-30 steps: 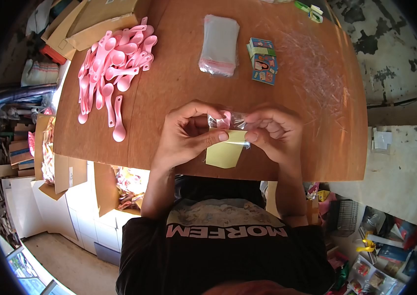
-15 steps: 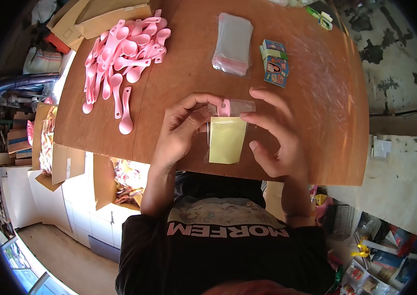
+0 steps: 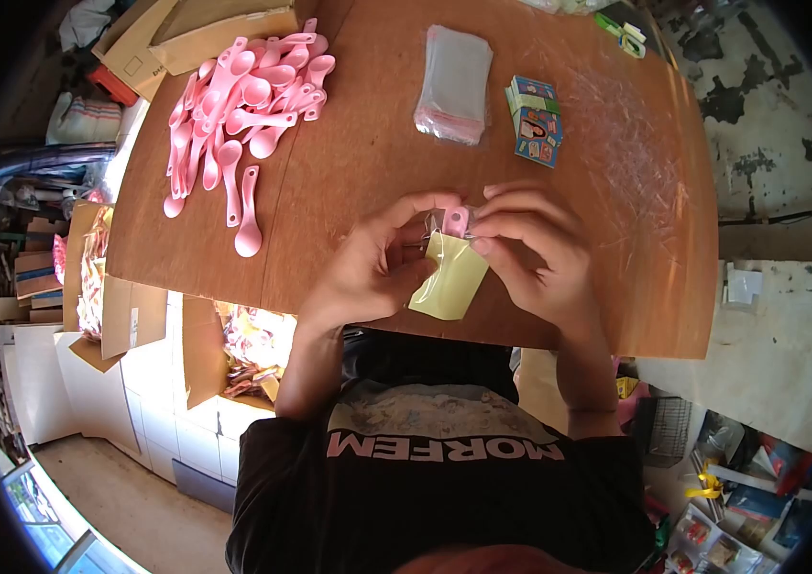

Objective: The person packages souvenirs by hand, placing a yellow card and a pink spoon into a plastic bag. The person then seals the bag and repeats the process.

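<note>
in the head view, a clear bag [image 3: 451, 273] holding a yellow card and a pink spoon is held between both hands just above the near edge of the table [image 3: 368, 191]. the top of the bag, where the pink spoon end [image 3: 456, 221] shows, is pinched between the fingers of the left hand [image 3: 373, 268] and those of the right hand [image 3: 535, 253]; the fingertips of both are pressed together on the bag's upper edge, with the yellow part hanging tilted below them. the mouth of the bag is judged to be in the course of being closed, though whether the seal is finished cannot be told, since the flap is hidden by the fingers. this one packet is therefore judged nearly done, with card and spoon already inside. much is judged to be left: a large heap of loose spoons [image 3: 234, 105] lies at the far left of the table, well apart from the hands, and a stack of empty bags [image 3: 452, 84] lies beyond the hands, with a small pile of printed cards [image 3: 535, 120] just beside it. no finished packets are seen on the table top; cartons [image 3: 186, 29] and boxes with coloured goods are seen beyond and below the table's left edge, their contents too small to tell.
</note>
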